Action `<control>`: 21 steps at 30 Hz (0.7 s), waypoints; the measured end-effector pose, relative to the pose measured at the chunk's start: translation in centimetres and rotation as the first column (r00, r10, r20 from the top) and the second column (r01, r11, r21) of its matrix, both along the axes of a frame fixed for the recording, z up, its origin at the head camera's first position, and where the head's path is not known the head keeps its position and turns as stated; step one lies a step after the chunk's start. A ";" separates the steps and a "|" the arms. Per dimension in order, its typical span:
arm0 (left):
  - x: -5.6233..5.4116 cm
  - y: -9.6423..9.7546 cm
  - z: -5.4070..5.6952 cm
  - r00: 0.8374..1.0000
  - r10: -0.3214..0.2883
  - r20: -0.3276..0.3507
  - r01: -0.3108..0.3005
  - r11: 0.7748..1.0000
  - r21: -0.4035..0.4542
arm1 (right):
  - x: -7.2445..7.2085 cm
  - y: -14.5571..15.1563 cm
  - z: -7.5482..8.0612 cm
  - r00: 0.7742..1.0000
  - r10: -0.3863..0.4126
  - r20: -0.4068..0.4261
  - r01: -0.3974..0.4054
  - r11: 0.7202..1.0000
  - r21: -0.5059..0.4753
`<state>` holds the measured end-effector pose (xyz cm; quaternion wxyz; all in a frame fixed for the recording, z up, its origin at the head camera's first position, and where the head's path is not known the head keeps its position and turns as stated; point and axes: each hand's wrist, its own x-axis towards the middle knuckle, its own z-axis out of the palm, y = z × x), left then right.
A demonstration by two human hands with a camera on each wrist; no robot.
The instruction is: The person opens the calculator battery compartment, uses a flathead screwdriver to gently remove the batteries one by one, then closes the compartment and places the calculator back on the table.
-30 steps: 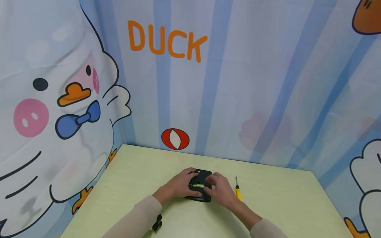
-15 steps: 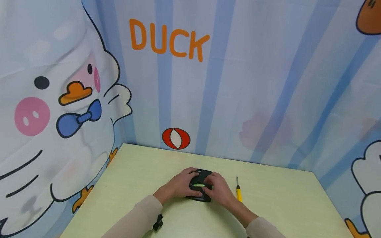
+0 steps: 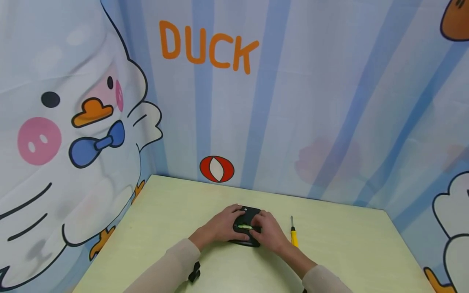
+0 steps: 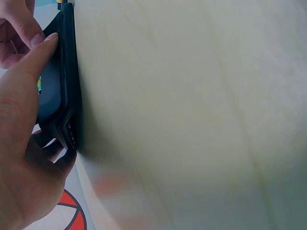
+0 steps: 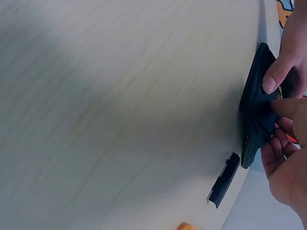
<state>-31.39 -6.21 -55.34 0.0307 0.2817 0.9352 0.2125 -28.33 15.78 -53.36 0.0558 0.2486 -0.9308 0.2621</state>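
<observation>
A flat black device lies on the table with its long slot facing up. In that slot sits a green cylindrical battery. My left hand grips the device's left side, thumb along the near part and fingers over the far part. The curled fingers and thumb of my right hand meet at the battery's right end; the exact contact is partly hidden by the fingers. A narrow black cover lies beside the device in the right wrist view, hidden in the head view.
A screwdriver with a yellow handle lies on the pale table, right of my right hand. A printed duck curtain closes off the back and sides.
My right hand's fingers have drawn in closer around the battery's right end. The left hand and the device keep their place; the head view has shifted slightly.
</observation>
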 end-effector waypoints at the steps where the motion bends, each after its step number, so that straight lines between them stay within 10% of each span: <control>1: 0.0 0.0 0.0 1.000 0.001 0.000 -0.001 1.000 0.001 | 0.0 0.0 0.1 1.000 0.001 0.007 -0.001 1.000 -0.001; 21: 0.0 0.1 0.1 1.000 -0.002 0.013 0.002 1.000 -0.001 | 0.1 0.0 -0.4 1.000 -0.024 -0.002 0.023 0.999 -0.046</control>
